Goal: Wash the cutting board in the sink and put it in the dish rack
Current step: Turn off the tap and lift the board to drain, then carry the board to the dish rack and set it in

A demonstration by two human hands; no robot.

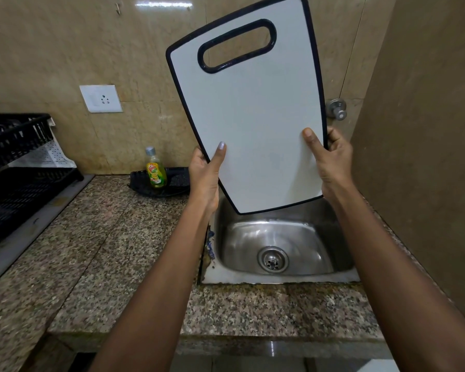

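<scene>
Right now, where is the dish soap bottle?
The dish soap bottle stands on the counter against the back wall, on a black tray, just left of the left hand.

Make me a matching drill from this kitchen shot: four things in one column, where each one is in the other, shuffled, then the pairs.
Things
1. cutting board
2. dish soap bottle
3. dish rack
4. wall socket

Places
A. on the tiled wall
B. far left of the counter
C. held upright over the sink, left hand and right hand gripping its sides
D. on a black tray by the wall

Pairs: 1-C, 2-D, 3-B, 4-A
</scene>
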